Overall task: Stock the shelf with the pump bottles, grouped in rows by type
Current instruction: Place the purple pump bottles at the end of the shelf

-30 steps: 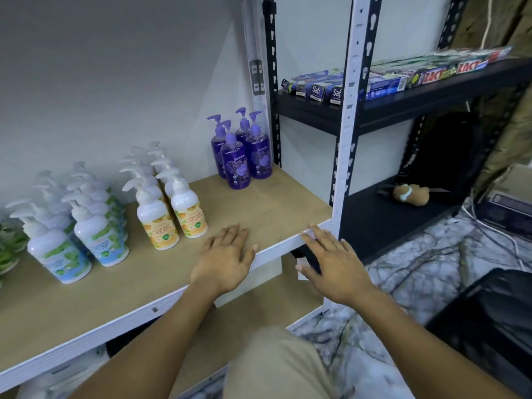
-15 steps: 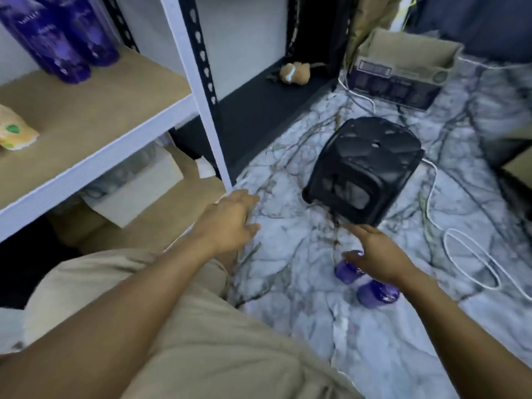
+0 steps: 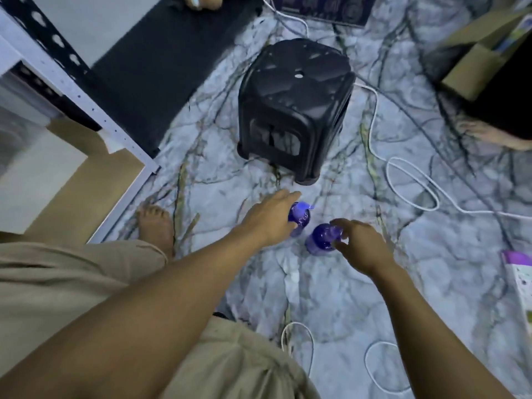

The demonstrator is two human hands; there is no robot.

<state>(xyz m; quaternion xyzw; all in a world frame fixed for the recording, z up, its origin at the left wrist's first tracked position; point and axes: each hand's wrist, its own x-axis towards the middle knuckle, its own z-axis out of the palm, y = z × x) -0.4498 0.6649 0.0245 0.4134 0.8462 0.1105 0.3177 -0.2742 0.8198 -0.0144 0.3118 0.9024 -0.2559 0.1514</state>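
Two purple pump bottles stand close together on the marble-patterned floor. My left hand (image 3: 269, 220) wraps around the side of the left purple bottle (image 3: 300, 216), fingers over it and thumb under. My right hand (image 3: 359, 244) pinches the neck of the right purple bottle (image 3: 319, 240) between fingers and thumb. Both bottles still rest on the floor. The white shelf frame (image 3: 74, 90) is at the far left; its stocked level is out of view.
A black plastic stool (image 3: 296, 105) stands just beyond the bottles. A white cable (image 3: 403, 180) loops over the floor to the right. A cardboard box (image 3: 475, 56) and another person's foot (image 3: 489, 133) are at the right. My bare foot (image 3: 155, 223) is at the left.
My view swung from the shelf down to the floor. Both hands left the shelf edge and reached down to the two purple bottles, closing around them.
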